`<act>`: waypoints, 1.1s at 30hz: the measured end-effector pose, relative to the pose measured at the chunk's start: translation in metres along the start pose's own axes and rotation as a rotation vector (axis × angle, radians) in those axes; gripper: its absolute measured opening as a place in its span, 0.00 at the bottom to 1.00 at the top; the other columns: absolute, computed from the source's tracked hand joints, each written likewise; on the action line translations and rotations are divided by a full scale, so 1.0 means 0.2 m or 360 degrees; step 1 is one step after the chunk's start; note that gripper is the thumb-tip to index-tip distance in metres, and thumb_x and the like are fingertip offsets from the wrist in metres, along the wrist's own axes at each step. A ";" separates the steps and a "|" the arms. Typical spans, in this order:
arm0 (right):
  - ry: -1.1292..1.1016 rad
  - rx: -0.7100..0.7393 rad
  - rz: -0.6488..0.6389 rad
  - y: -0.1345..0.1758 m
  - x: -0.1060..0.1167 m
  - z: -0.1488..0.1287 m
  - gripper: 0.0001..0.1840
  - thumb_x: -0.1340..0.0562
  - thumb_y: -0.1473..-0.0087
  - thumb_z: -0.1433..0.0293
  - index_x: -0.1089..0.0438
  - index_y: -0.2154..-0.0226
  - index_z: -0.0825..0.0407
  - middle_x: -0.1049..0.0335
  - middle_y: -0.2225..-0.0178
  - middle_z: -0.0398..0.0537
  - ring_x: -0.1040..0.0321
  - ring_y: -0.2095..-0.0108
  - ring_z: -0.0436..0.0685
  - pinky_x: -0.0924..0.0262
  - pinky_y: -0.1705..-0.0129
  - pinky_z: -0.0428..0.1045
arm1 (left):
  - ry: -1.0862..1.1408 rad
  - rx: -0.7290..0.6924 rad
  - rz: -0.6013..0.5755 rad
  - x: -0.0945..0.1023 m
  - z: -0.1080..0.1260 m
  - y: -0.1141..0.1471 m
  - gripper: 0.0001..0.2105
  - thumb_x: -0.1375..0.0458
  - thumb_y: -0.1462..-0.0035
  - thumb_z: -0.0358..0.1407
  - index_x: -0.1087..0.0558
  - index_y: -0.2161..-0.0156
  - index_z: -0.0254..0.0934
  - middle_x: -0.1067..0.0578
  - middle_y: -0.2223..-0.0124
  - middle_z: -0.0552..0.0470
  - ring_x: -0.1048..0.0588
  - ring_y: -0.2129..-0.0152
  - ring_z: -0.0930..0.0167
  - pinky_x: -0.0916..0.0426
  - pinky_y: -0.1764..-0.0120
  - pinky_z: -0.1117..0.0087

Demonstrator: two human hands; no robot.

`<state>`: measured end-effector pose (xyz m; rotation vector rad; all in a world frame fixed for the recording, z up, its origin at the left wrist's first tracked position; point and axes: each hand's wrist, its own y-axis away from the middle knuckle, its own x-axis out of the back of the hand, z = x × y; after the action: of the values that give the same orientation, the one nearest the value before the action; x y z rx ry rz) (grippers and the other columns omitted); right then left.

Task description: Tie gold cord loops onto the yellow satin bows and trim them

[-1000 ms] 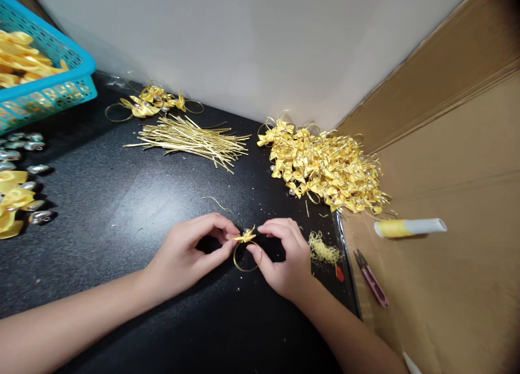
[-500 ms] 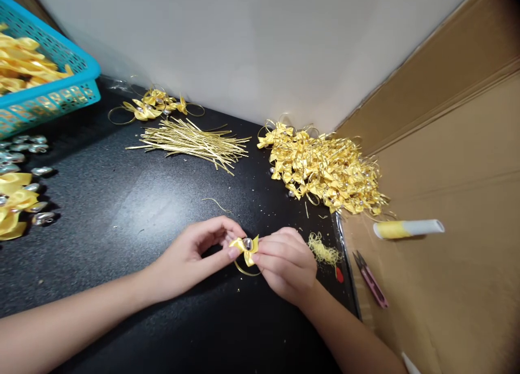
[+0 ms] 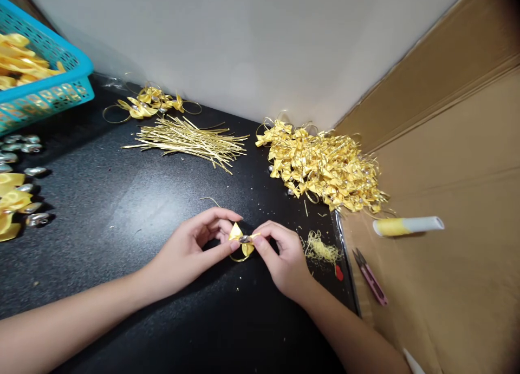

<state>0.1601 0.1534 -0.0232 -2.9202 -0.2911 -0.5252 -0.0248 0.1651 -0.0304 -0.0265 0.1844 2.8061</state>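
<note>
A small yellow ribbon bow [image 3: 247, 249] with a silvery bead at its centre and a gold loop below is held just above the black table. My left hand [image 3: 199, 244] pinches its left side, the thumb in front and the index finger arched above. From the right, my right hand [image 3: 284, 255] grips the other side between thumb and index finger. Beyond the hands lies a bundle of gold twist ties [image 3: 190, 141]. A heap of finished-looking yellow bows [image 3: 320, 165] with gold loops is at the back right.
At the far left stand a turquoise basket [image 3: 77, 65] of yellow ribbon bows and several silvery beads [image 3: 38, 219]. A few looped bows [image 3: 152, 100] lie by the wall. Thread scraps [image 3: 320, 247], pink thread snips [image 3: 371, 279] and a tube [image 3: 408, 225] are on the right.
The bow has turned in my fingers, one ribbon end now pointing up. My right hand has shifted its hold, with thumb and index finger now pinching the bow's right side.
</note>
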 end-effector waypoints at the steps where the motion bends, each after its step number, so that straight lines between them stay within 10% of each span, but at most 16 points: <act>1: -0.0107 -0.0078 -0.0015 0.00 -0.01 0.01 0.10 0.43 0.43 0.69 0.32 0.74 0.52 0.30 0.74 0.45 0.33 0.71 0.51 0.36 0.68 0.47 | 0.0038 0.0016 -0.0007 0.00 0.00 0.00 0.15 0.37 0.49 0.36 0.30 0.56 0.36 0.28 0.71 0.54 0.29 0.73 0.74 0.31 0.68 0.73; 21: -0.0719 -0.0558 -0.0030 0.00 -0.04 0.01 0.06 0.35 0.52 0.66 0.29 0.75 0.51 0.34 0.67 0.46 0.35 0.67 0.51 0.38 0.68 0.46 | 0.0183 0.0007 -0.0013 -0.01 -0.02 -0.01 0.12 0.38 0.46 0.35 0.31 0.56 0.38 0.28 0.68 0.52 0.28 0.71 0.73 0.30 0.67 0.72; 33: -0.0834 -0.0647 0.0143 0.02 -0.07 0.01 0.08 0.32 0.57 0.64 0.26 0.78 0.51 0.32 0.68 0.45 0.36 0.67 0.51 0.40 0.66 0.48 | -0.0828 -0.0609 0.0253 -0.01 -0.01 0.03 0.02 0.38 0.47 0.33 0.26 0.66 0.40 0.30 0.66 0.53 0.30 0.66 0.71 0.33 0.63 0.69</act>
<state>0.1498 0.1488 -0.0309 -3.4047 -0.1187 0.2394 -0.0243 0.1580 -0.0306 0.6436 -0.4892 2.8427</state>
